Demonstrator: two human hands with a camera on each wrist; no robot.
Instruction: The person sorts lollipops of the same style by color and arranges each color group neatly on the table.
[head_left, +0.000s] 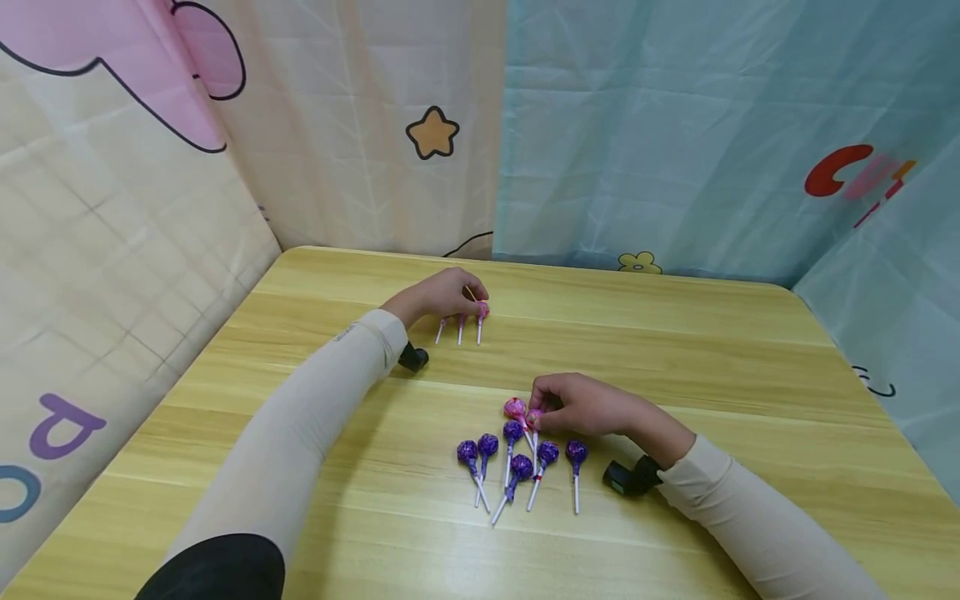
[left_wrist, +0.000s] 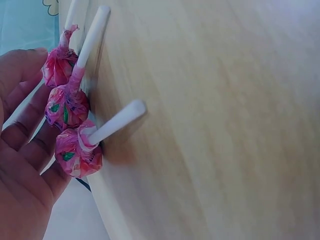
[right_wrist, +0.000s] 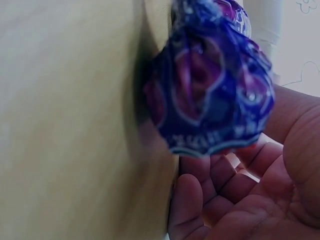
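Observation:
Toward the back of the table, my left hand (head_left: 441, 293) pinches the head of a pink-wrapped lollipop (head_left: 483, 310), the rightmost of three in a row. Two more pink lollipops, a middle one (left_wrist: 66, 107) and a nearer one (left_wrist: 77, 154), lie beside its fingers in the left wrist view, white sticks toward me. My right hand (head_left: 588, 404) has thumb and fingers around the head of another pink lollipop (head_left: 535, 418), beside a second pink one (head_left: 514, 407). A purple lollipop (right_wrist: 210, 85) fills the right wrist view and hides what those fingers hold.
Several purple lollipops (head_left: 521, 467) lie in a loose, partly crossing group in front of the right hand, one of them (head_left: 577, 452) a little apart on the right. Printed curtains (head_left: 645, 125) stand behind the wooden table (head_left: 675, 333) and along its sides.

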